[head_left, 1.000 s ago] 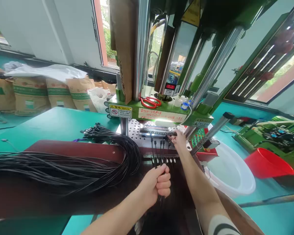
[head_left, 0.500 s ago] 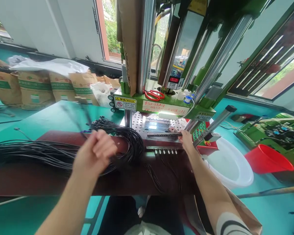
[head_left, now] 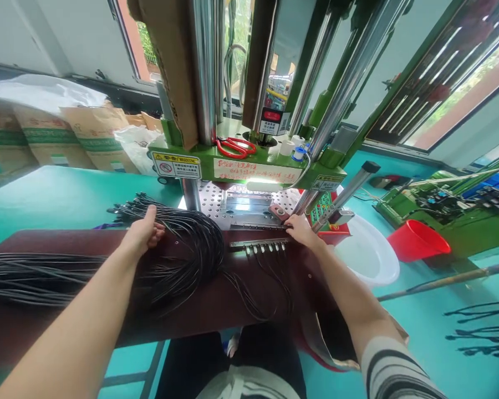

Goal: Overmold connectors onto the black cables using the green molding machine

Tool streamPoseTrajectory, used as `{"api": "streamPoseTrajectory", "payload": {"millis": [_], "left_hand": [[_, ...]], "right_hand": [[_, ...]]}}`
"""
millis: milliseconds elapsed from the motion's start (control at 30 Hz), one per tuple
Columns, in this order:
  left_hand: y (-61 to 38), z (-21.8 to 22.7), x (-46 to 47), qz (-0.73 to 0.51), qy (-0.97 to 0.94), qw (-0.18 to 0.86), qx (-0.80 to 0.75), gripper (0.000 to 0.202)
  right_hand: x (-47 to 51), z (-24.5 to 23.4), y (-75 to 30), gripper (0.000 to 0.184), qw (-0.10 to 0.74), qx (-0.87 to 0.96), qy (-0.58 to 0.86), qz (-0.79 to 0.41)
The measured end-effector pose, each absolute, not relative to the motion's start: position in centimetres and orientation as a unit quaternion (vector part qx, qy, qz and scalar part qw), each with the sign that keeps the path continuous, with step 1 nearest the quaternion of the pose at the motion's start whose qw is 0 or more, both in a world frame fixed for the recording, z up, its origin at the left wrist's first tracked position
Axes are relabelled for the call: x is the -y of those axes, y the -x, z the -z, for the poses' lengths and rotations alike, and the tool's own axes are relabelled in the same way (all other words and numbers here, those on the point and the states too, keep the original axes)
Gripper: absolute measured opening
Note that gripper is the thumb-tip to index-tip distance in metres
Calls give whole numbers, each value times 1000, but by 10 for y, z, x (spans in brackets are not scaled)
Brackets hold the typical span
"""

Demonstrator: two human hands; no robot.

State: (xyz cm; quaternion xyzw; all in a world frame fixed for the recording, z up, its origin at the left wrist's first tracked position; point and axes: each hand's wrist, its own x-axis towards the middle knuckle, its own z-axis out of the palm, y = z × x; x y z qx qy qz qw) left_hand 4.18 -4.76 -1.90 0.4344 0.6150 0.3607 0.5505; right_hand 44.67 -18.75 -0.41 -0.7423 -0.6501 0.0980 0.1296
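Note:
My left hand (head_left: 143, 230) is beside a looped bundle of black cables (head_left: 199, 238). Its thumb points up, apart from loosely curled fingers, and I see nothing between them. At the front edge of the press bed, my right hand (head_left: 300, 228) grips the right end of a slim metal bar (head_left: 255, 226); its fingertips are partly hidden. Closer to me lies a second metal strip (head_left: 239, 244), with several cable plugs (head_left: 270, 249) along it and their black leads trailing over the brown tabletop (head_left: 233, 310).
A green press (head_left: 208, 160) with steel columns rises in front, red-handled scissors (head_left: 235, 147) on its ledge. More black cables (head_left: 37, 280) lie at left. A white tub (head_left: 382, 266) and a red bucket (head_left: 419, 241) stand right. Paper sacks (head_left: 95, 133) line the back left.
My left hand has come down and left to the cable bundle; the cables that swung blurred above it no longer hang there. My right hand stays at the bar's end. The view has shifted.

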Motion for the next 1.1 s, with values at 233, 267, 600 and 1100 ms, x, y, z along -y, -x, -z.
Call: {"api": "streamPoseTrajectory", "payload": {"millis": [233,267,600,1100], "left_hand": [[-57,-28,108,-431,-598,310,-601,34],[-68,-34,128,-440,-634,278,-572,36],[-174,-3,227,-151,-760,534,-339,31],[-273,-7,176,-208,-267,905,-257,16]], "right_hand": [[224,-5,-425,40,-21,739,669,-80],[225,-7,-422,41,-35,741,667,-74],[198,-50,-419,26,-77,697,707,-90],[96,-54,-427,5,306,548,751,-204]]}}
